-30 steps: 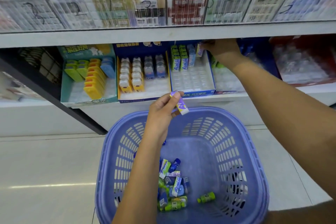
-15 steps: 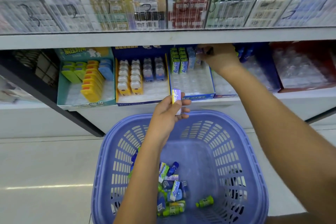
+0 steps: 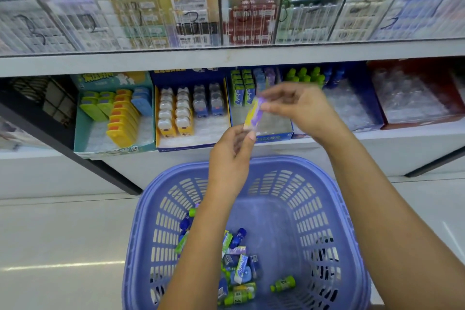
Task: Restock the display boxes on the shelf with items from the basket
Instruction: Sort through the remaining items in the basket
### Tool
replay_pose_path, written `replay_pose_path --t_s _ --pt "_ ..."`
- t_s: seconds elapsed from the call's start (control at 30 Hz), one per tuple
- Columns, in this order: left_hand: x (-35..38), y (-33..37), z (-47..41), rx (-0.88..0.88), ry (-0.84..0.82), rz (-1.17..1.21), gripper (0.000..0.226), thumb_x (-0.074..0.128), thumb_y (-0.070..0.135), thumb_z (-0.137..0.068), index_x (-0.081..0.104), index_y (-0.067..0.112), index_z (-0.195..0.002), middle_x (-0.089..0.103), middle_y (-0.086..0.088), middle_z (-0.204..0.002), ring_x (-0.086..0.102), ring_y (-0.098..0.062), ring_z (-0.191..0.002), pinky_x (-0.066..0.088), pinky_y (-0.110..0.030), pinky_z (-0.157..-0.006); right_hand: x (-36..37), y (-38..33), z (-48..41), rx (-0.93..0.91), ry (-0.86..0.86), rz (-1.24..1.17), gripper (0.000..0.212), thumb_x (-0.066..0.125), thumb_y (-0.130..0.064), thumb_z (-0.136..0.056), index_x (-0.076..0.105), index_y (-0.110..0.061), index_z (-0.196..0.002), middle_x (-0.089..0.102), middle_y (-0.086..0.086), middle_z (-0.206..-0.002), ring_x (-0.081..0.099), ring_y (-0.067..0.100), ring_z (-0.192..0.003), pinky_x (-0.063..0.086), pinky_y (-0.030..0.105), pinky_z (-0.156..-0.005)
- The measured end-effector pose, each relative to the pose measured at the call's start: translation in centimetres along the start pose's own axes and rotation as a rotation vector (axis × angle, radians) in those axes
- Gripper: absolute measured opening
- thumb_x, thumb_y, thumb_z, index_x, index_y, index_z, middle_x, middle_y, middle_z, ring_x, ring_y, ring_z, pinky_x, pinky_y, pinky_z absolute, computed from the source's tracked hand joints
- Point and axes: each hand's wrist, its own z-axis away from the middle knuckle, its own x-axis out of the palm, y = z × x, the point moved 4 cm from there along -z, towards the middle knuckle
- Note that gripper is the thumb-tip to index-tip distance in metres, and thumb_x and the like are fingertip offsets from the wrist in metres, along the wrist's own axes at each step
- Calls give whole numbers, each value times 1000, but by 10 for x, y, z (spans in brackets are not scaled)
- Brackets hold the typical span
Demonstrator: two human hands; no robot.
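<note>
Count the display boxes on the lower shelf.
5, left to right: the teal box, the bear-case box, the green-pack box, the bottle box, the red box. A dark object at far left may be another.

Bright, even lighting; glare streak on floor. Right hand and purple packet motion-blurred; upper shelf stock smeared, edges bowed.

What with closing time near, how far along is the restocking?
Done: a few rows of packs stand at the back of the blue display box. In hand: a purple pack, pinched by left hand and right hand. Left: the box's front slots are bare, and many items lie in the basket.
</note>
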Motion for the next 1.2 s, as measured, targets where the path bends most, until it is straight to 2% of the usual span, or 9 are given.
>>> replay_pose_path --t_s 0.07,0.17,0.23,0.37,0.67,0.83,0.93,1.03,1.2 --pt "1 2 -1 90 -31 -300 39 51 29 -97 48 22 -135 57 8 -128 55 2 -109 38 -11 -95 -23 1 -15 -39 248 36 18 73 2 -75 68 -6 -90 70 4 -79 64 -6 -65 49 10 -67" --pt "14 1 1 194 -181 -625 54 49 21 -97 30 14 -147 27 0 -155 18 -14 -145 8 -16 -114 -42 8 -41 -37 432 127 17 71 0 -77 63 -14 -72 70 12 -91 68 12 -82 53 28 -84" --pt "20 -3 5 192 -233 -719 58 48 21 -98 24 13 -149 19 -1 -158 8 -15 -147 4 -23 -119 -40 20 -59 9 390 230 8 71 -7 -80 64 -11 -80 70 13 -98 65 25 -97 49 34 -92" --pt "23 -7 8 186 -239 -723 61 49 22 -97 20 15 -151 14 1 -159 4 -12 -147 5 -25 -120 -33 36 -75 23 256 443 12 66 -8 -85 69 -4 -96 69 9 -100 64 20 -98 38 1 -71" --pt "20 -11 3 172 -280 -699 61 49 22 -97 20 15 -151 12 3 -159 2 -11 -147 8 -27 -120 -28 34 -84 98 168 834 20 58 -16 -91 69 -10 -106 67 8 -115 59 23 -107 37 20 -79" --pt "7 -6 6 200 -192 -522 46 52 27 -96 44 18 -141 36 9 -150 26 -4 -140 20 -9 -107 -16 12 -69 123 30 1058 19 54 -16 -90 70 -14 -100 63 11 -113 57 30 -107 46 28 -83" --pt "-14 -6 9 245 60 -359 19 54 28 -94 66 19 -105 66 7 -106 59 -1 -96 40 -5 -80 2 1 -27 15 69 882 12 62 -20 -85 69 -18 -75 65 8 -87 61 23 -84 39 24 -65" --pt "-22 -37 4 60 16 -462 12 57 24 -91 66 16 -88 69 2 -81 61 -7 -73 43 -15 -64 38 30 19 149 -146 657 14 74 -26 -77 74 -12 -78 69 3 -76 60 13 -70 41 24 -62" --pt "-8 -138 34 -409 -532 -869 25 52 6 -88 69 2 -106 67 -19 -111 63 -28 -104 47 -34 -87 105 137 93 517 -725 843 29 69 -25 -82 70 -9 -106 70 10 -105 65 25 -98 49 30 -81"
